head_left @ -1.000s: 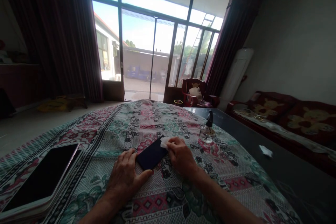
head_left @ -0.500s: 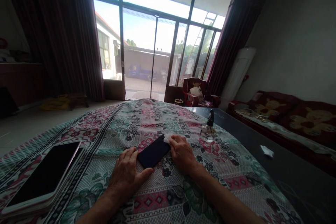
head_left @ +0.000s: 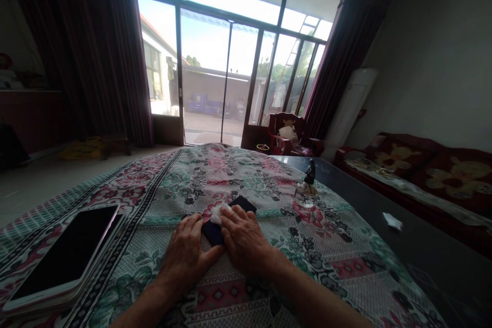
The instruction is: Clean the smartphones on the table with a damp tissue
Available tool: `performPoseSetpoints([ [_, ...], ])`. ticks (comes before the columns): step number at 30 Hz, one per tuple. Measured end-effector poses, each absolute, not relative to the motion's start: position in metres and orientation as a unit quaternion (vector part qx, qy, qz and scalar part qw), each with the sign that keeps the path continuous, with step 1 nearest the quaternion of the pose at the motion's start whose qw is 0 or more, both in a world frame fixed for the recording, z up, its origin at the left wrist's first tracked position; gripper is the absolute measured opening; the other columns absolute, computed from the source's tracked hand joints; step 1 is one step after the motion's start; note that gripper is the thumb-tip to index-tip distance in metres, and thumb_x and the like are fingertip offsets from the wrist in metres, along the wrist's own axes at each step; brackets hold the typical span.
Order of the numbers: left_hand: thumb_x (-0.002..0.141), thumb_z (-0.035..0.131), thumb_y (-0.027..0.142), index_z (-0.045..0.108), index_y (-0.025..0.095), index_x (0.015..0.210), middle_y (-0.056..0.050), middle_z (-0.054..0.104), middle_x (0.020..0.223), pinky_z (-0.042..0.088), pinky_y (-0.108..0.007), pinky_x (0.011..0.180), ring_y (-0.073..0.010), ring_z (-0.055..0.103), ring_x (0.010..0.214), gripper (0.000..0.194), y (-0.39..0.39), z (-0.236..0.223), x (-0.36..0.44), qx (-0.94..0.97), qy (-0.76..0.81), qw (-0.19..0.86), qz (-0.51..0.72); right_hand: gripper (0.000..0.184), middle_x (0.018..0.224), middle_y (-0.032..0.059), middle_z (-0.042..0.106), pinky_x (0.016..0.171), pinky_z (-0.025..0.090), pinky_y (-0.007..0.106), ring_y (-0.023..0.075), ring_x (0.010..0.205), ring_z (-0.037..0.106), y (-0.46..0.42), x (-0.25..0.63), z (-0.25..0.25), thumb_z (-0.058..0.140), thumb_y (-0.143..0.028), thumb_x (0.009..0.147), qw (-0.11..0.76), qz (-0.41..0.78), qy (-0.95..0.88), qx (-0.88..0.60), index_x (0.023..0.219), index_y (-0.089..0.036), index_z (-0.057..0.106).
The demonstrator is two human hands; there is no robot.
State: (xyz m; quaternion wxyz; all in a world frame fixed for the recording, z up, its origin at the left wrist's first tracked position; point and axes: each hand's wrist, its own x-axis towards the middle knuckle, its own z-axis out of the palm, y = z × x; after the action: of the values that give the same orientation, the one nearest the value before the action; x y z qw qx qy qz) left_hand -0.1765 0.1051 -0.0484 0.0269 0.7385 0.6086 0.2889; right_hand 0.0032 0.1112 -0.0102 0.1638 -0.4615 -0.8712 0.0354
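A dark blue smartphone [head_left: 213, 232] lies flat on the patterned tablecloth, its middle covered by my right hand. My left hand [head_left: 187, 248] grips its near left end, fingers along one edge and the thumb at the near edge. In my right hand [head_left: 246, 238] is a crumpled white tissue [head_left: 220, 212], pressed by the fingers onto the phone's upper face. To the right stands a clear spray bottle [head_left: 306, 192] with a black trigger head, apart from both hands.
A stack of tablets [head_left: 65, 261] lies at the left, a black screen on top. Another crumpled white tissue [head_left: 392, 221] rests on the dark tabletop [head_left: 423, 251] at the right. Beyond are a red wooden sofa [head_left: 434, 164], an armchair [head_left: 284, 133] and glass doors [head_left: 215, 82].
My right hand has slid the tissue left across the phone, from its far right end towards my left hand. The left hand has stayed at the phone's near end.
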Motion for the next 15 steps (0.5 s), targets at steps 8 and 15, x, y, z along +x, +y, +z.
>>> performPoseSetpoints([
  [8, 0.071, 0.065, 0.052, 0.059, 0.007, 0.119, -0.020, 0.055, 0.133, 0.035, -0.049, 0.109, -0.0352, 0.045, 0.128, 0.066, 0.104, -0.047, -0.176, 0.738, 0.608, 0.038, 0.291, 0.045, 0.148, 0.0094, 0.042, 0.105, 0.029, 0.047, 0.0303, 0.135, 0.034, 0.147, 0.044, -0.007, 0.033, -0.032, 0.097, 0.162, -0.017, -0.780, -0.605, 0.137, -0.016, 0.048],
  [15, 0.071, 0.065, 0.050, 0.059, 0.006, 0.119, -0.019, 0.056, 0.131, 0.036, -0.048, 0.109, -0.0349, 0.047, 0.126, 0.065, 0.105, -0.049, -0.176, 0.738, 0.606, 0.030, 0.295, 0.044, 0.149, 0.0062, 0.040, 0.107, 0.026, 0.047, 0.0284, 0.135, 0.032, 0.113, 0.009, -0.009, 0.031, -0.035, 0.098, 0.165, 0.003, -0.865, -0.474, 0.138, -0.021, 0.046],
])
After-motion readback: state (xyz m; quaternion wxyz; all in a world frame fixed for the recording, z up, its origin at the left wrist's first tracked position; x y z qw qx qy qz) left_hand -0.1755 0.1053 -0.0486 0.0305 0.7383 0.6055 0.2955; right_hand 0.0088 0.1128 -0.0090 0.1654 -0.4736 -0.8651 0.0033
